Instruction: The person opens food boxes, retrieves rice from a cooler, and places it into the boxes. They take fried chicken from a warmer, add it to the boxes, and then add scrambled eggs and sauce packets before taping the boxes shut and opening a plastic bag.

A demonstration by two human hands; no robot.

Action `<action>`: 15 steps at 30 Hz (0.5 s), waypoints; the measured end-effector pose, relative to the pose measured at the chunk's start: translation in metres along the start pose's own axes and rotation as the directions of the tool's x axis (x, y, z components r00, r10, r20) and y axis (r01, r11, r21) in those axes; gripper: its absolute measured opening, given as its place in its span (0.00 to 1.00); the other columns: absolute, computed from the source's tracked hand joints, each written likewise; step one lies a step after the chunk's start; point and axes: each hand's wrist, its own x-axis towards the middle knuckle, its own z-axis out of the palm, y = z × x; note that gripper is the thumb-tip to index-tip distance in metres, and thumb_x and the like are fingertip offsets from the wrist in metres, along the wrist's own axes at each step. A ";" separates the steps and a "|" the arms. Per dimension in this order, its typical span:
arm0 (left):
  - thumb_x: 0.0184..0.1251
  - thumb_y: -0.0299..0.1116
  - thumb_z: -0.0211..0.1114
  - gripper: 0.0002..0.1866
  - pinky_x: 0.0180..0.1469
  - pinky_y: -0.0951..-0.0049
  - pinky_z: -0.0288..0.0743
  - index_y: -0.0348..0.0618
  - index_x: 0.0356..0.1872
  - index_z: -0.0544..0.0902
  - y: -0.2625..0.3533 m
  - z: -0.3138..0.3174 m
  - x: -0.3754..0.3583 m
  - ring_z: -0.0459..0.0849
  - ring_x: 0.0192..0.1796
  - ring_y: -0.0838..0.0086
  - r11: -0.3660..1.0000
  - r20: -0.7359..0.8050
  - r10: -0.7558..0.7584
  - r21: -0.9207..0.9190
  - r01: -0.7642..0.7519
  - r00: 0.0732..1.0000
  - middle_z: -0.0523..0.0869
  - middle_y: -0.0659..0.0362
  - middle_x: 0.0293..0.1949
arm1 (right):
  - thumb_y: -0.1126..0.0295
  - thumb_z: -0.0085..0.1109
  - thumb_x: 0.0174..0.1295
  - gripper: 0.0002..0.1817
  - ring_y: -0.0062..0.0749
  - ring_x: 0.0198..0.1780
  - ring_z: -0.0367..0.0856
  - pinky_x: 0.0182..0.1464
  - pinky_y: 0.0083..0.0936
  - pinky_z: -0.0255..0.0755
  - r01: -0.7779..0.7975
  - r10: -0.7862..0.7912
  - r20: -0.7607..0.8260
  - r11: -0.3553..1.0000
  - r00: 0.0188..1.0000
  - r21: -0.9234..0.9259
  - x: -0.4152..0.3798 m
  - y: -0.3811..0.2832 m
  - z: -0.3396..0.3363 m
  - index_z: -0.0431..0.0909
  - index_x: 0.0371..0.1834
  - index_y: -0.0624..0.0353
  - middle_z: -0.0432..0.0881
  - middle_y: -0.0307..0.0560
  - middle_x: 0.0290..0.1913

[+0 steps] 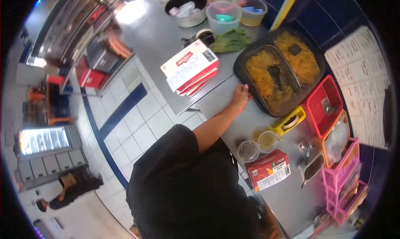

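My left hand [240,98] reaches across the steel counter to a black divided tray [255,98]. Its fingers are curled at the tray's near rim, partly hidden by the hand itself. Yellow-orange food [266,70] lies in both compartments, with a dark bare patch in the nearer one and a small dark square piece [294,50] on the food in the farther one. Beside the hand is a stack of red and white flat cartons [192,68]. A green cloth [231,41] lies behind the cartons. My right hand does not show.
A yellow tape dispenser [288,121], a red basket [324,105], two lidded cups [266,142], a red box [270,170] and a pink rack [339,185] stand on the counter. Plastic tubs [223,18] and a round pan [186,10] are farther along. Another person [73,191] is across the room.
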 end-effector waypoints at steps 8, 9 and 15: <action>0.75 0.29 0.56 0.02 0.33 0.67 0.77 0.46 0.42 0.72 -0.014 -0.020 0.016 0.77 0.29 0.71 0.988 0.124 0.152 -0.041 -0.148 0.981 0.76 0.61 0.30 | 0.52 0.51 0.72 0.29 0.46 0.52 0.81 0.51 0.43 0.79 0.003 -0.002 0.024 0.999 1.000 -0.038 0.021 -0.006 -0.055 0.69 0.66 0.64 0.78 0.57 0.55; 0.71 0.27 0.59 0.03 0.36 0.66 0.77 0.45 0.37 0.73 -0.015 -0.023 0.017 0.77 0.31 0.72 0.981 0.138 0.180 -0.099 -0.167 0.974 0.75 0.61 0.30 | 0.53 0.51 0.72 0.29 0.46 0.52 0.81 0.51 0.43 0.79 0.016 -0.016 0.010 1.000 1.000 -0.009 0.023 0.003 -0.061 0.69 0.66 0.64 0.78 0.57 0.55; 0.75 0.37 0.55 0.17 0.43 0.60 0.82 0.31 0.51 0.75 0.028 0.004 -0.037 0.85 0.41 0.63 0.815 -0.035 0.190 0.563 -0.138 0.981 0.85 0.46 0.44 | 0.53 0.52 0.72 0.28 0.46 0.51 0.82 0.50 0.43 0.79 0.154 -0.153 -0.022 0.966 0.988 0.206 0.084 0.112 -0.143 0.70 0.66 0.63 0.79 0.55 0.54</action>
